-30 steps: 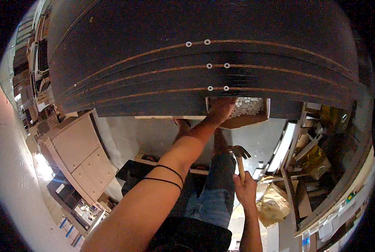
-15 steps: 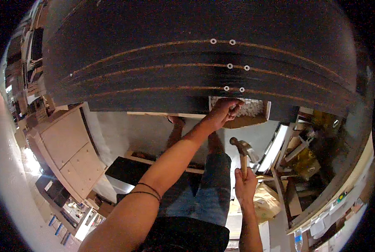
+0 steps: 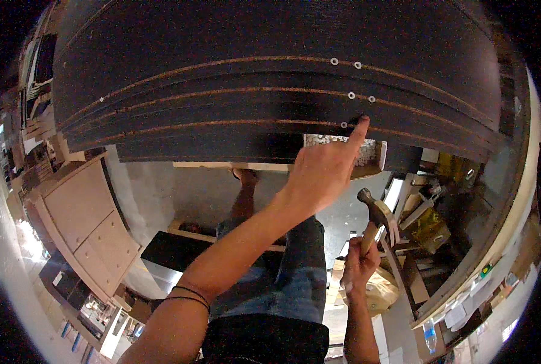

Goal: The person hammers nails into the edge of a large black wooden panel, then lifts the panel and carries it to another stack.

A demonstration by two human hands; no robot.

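My left hand (image 3: 325, 173) reaches over a stack of black boards (image 3: 222, 79) with the index finger stretched out. Its fingertip rests on the nearest board edge, beside a small white ring-shaped plug (image 3: 344, 125), and covers the spot just right of it. The other fingers are largely hidden under the hand. Two more pairs of white plugs (image 3: 346, 63) sit along the brown edges farther back. Partly behind my left hand is an open carton (image 3: 384, 156) full of small white pieces. My right hand (image 3: 361, 267) grips a claw hammer (image 3: 376, 218) by its wooden handle, below the carton.
A light wooden cabinet piece with drawer fronts (image 3: 82, 227) stands at the left. On the right are a wooden frame (image 3: 407, 276), yellow-wrapped items (image 3: 431, 230) and scraps. A black board (image 3: 176, 253) lies low, near my legs.
My left hand has moved from the carton up to the board edge and extended its index finger. My right hand has shifted right and the hammer has tilted. The view has shifted slightly.
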